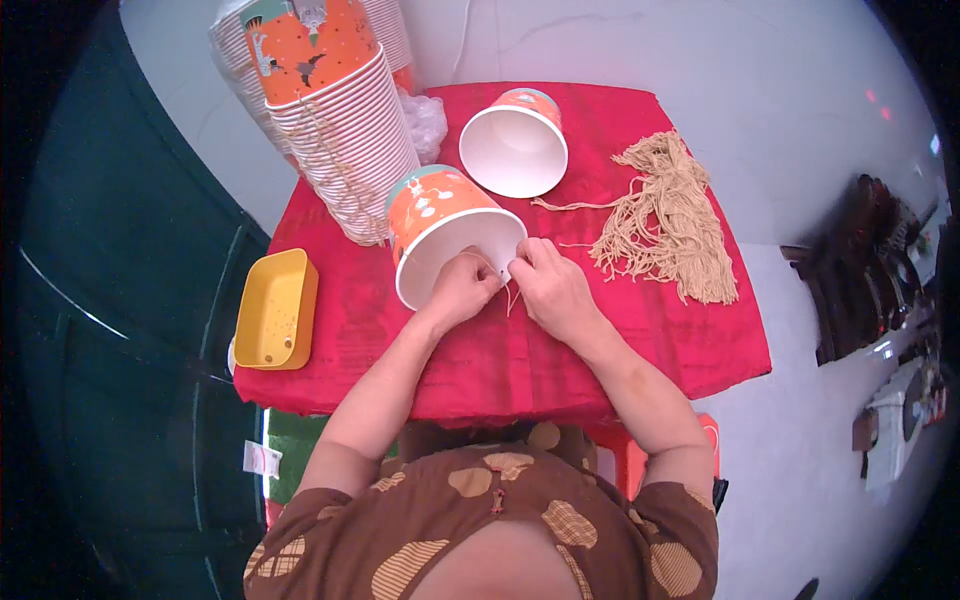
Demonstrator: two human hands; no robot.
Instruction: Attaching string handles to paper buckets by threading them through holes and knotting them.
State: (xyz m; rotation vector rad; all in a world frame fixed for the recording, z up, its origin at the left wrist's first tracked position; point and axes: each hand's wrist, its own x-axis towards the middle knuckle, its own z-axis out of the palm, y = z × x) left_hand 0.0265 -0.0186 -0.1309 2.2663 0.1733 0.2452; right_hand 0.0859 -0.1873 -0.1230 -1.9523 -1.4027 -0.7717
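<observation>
An orange paper bucket with a white inside lies on its side on the table, its mouth tilted toward me. My left hand reaches into the mouth, fingers closed on a thin beige cord near the right part of the rim. Against the same stretch of rim, my right hand pinches from the outside, its thumb and forefinger closed on the cord. Loose cord ends dangle between the two hands. The fingertips partly hide where the cord meets the bucket wall.
Tall nested stacks of similar buckets, with beige cords hanging down one side, stand at the back left. Beside them is a clear plastic bag. Another bucket lies behind. A cord bundle is at right, a yellow tray at left.
</observation>
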